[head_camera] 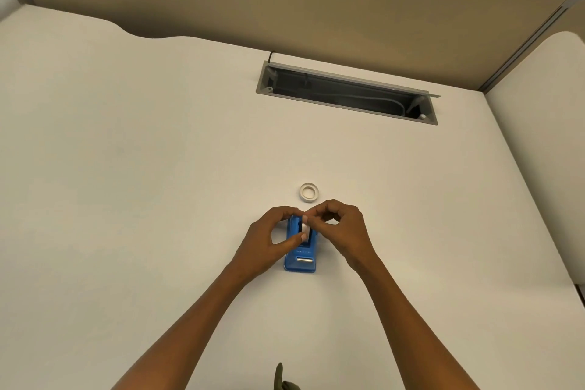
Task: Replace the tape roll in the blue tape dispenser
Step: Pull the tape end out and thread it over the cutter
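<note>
The blue tape dispenser (300, 258) lies on the white desk (142, 168), its metal cutter toward me. A whitish tape roll (305, 227) sits upright in the dispenser's well. My left hand (272, 239) pinches this roll between thumb and fingers from the left. My right hand (340, 228) holds the roll's top and right side with its fingertips. A second white tape roll (309, 192) lies flat on the desk just beyond my hands, untouched. My fingers hide most of the gripped roll and the far end of the dispenser.
An open grey cable tray (348, 92) with cables inside is sunk into the desk at the back. A tan partition wall (316, 9) rises behind the desk. A dark green item (280, 378) shows at the bottom edge.
</note>
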`<state>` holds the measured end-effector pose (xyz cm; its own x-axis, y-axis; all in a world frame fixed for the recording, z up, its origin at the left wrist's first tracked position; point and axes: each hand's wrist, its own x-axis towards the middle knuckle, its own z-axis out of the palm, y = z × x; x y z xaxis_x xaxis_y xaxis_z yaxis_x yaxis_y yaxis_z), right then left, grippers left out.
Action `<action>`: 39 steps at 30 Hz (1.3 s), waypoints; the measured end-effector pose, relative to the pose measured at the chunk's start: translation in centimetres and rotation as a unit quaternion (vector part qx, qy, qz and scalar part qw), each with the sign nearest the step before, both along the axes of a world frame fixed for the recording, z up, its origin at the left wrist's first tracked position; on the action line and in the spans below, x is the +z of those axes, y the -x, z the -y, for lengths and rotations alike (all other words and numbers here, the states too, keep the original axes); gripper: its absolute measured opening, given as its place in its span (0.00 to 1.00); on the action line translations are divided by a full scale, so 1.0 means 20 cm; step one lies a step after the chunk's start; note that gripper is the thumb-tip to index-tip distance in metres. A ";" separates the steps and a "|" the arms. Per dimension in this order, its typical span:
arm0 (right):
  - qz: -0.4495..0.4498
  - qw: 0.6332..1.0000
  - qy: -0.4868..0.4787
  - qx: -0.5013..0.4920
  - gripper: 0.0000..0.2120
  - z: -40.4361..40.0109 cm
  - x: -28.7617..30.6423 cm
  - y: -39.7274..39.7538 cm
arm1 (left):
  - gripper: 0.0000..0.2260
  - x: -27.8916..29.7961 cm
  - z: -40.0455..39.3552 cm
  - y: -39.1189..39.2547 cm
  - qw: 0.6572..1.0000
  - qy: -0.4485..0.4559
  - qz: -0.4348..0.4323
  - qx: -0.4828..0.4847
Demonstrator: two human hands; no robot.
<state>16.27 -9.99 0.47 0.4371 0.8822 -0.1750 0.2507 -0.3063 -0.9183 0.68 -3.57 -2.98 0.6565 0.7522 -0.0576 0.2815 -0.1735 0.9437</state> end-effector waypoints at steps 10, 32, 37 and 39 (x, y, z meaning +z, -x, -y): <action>0.068 0.995 0.015 0.072 0.06 0.03 0.06 -0.04 | 0.16 0.00 0.01 -0.01 1.000 0.010 -0.003 -0.002; 0.118 0.987 0.056 0.096 0.05 -0.01 0.15 -0.03 | 0.14 0.01 -0.01 -0.01 1.000 0.005 -0.003 -0.022; 0.196 0.971 0.078 0.111 0.04 -0.03 0.17 -0.02 | 0.16 0.01 -0.01 -0.01 1.000 0.012 -0.002 -0.020; 0.251 0.955 0.097 0.126 0.04 -0.04 0.18 -0.01 | 0.16 0.01 -0.01 -0.01 1.000 0.014 -0.003 -0.018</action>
<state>16.46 -9.23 4.13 0.2875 0.9426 -0.1701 0.7324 -0.3308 -0.5951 0.85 -3.45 -2.75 0.6826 0.7260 -0.0832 0.2816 -0.1562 0.9467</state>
